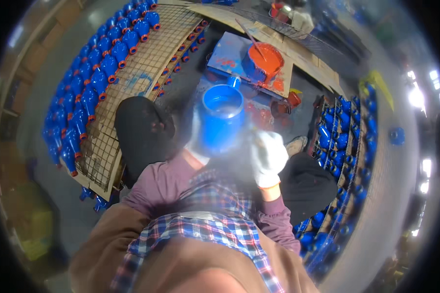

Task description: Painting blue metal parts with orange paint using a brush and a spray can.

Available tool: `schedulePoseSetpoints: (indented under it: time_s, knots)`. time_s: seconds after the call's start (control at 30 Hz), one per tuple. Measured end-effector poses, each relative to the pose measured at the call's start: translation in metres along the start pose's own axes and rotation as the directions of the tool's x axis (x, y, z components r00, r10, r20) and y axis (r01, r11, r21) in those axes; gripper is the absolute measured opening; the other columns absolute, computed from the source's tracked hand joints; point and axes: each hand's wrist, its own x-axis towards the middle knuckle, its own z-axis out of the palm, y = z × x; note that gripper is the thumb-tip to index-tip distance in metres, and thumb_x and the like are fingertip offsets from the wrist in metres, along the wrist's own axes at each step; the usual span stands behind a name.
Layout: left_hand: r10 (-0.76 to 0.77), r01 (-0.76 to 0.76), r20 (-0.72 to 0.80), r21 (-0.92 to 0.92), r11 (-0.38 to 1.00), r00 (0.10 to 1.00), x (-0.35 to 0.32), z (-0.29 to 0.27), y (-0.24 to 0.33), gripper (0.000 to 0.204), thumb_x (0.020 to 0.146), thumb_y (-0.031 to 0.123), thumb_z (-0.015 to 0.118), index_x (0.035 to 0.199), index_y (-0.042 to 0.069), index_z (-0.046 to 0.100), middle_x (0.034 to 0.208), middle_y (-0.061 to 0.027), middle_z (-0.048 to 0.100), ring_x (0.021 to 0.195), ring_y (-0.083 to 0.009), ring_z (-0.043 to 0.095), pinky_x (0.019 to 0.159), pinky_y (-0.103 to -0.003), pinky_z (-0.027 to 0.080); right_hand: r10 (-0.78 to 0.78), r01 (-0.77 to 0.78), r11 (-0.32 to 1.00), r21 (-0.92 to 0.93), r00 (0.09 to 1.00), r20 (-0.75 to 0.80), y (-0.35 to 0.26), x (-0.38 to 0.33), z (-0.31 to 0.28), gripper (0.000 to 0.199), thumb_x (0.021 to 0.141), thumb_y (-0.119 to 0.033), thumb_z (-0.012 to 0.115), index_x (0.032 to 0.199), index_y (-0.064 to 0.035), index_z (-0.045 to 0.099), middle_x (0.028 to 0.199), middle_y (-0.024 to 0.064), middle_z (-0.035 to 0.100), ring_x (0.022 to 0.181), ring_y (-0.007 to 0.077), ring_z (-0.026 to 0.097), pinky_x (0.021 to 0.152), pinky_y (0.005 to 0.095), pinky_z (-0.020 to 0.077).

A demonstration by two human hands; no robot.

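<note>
A blue-painted cylindrical part (222, 117) with an open top is held up over my lap. My left hand (196, 142), in a white glove and blurred, grips its left side from below. My right hand (269, 156), also in a white glove with an orange cuff, is a fist just right of the part, closed around what looks like a thin brush handle. Beyond the part stands a bucket of orange paint (265, 61) with a stick in it, on a paint-stained blue board (227, 51).
Rows of blue parts with orange ends (90, 83) lie on a wire rack (142, 63) at the left. More blue parts (337, 141) fill a rack at the right. My knees in black trousers (142, 132) flank the work area, and a small red cup (294, 98) stands nearby.
</note>
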Motion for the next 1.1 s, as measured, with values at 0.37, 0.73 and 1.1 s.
schedulePoseSetpoints:
  time_s: [0.37,0.73,1.1]
  knots:
    - [0.073,-0.017,-0.064,0.630,0.777,0.995,0.026,0.040,0.120,0.061,0.100,0.055,0.043,0.133,0.005,0.052,0.122,-0.0129,0.065,0.109,-0.0241,0.065,0.094,-0.040,0.055,0.825,-0.626,0.338,0.703,0.557,0.099,0.138,0.075,0.038,0.019,0.094,-0.016,0.066,0.107,-0.0027,0.066,0.077,0.0013,0.062,0.058,0.0057,0.053,0.051,0.0215,0.0419]
    - [0.213,0.033,-0.207,0.787,0.616,0.955,0.013,0.003,0.115,0.045,0.103,0.036,0.045,0.133,0.004,0.054,0.126,-0.0124,0.062,0.115,-0.0228,0.062,0.101,-0.039,0.050,0.605,-0.545,0.710,0.445,0.796,0.010,0.207,0.145,0.130,0.021,0.090,-0.015,0.071,0.099,0.0026,0.063,0.076,0.0069,0.067,0.060,0.0106,0.060,0.054,0.0254,0.0478]
    - [0.084,0.119,-0.228,0.745,0.656,0.970,0.012,0.012,0.111,0.052,0.092,0.024,0.064,0.137,0.002,0.051,0.121,-0.0060,0.062,0.111,-0.0136,0.059,0.096,-0.032,0.048,0.664,-0.605,0.654,0.455,0.747,0.039,0.227,0.117,0.114,0.028,0.091,-0.025,0.071,0.096,0.0023,0.068,0.075,0.0073,0.069,0.060,0.0130,0.064,0.053,0.0249,0.0506]
